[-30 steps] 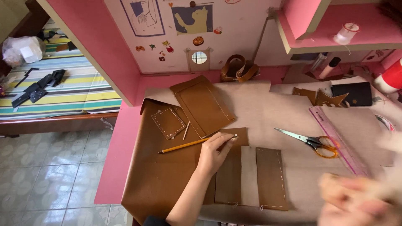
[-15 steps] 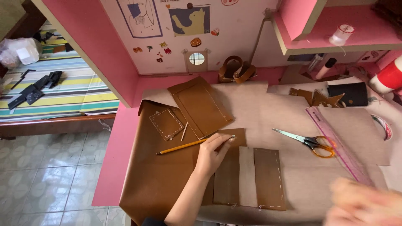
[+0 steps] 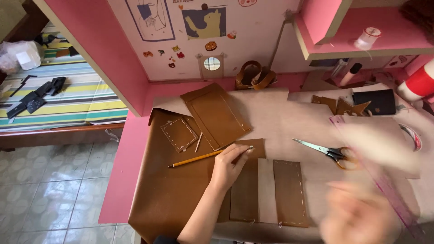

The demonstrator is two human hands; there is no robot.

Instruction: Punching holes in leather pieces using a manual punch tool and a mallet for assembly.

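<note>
Head view: the left hand [image 3: 228, 169] presses a brown leather strip [image 3: 244, 190] flat on the bench [image 3: 280, 113], its fingers pinching a yellow pencil [image 3: 199, 158] lying leftward. The right hand [image 3: 357, 217] is blurred at near right; its grip cannot be told. Stitched panels [image 3: 289, 192] appear finished, while the scissors [image 3: 327, 151] lie unused at right, so marking seems underway and cutting remains.

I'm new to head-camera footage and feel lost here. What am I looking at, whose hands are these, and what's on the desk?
There is no machine: a person works with bare hands, and the one camera sits on their head, looking down. The left hand rests on a brown leather piece, fingertips at the end of a yellow pencil. The right hand is a moving blur, so what it holds cannot be told. On the paper-covered desk lie more stitched leather panels, orange-handled scissors, a pink ruler and a large brown leather sheet.
</note>
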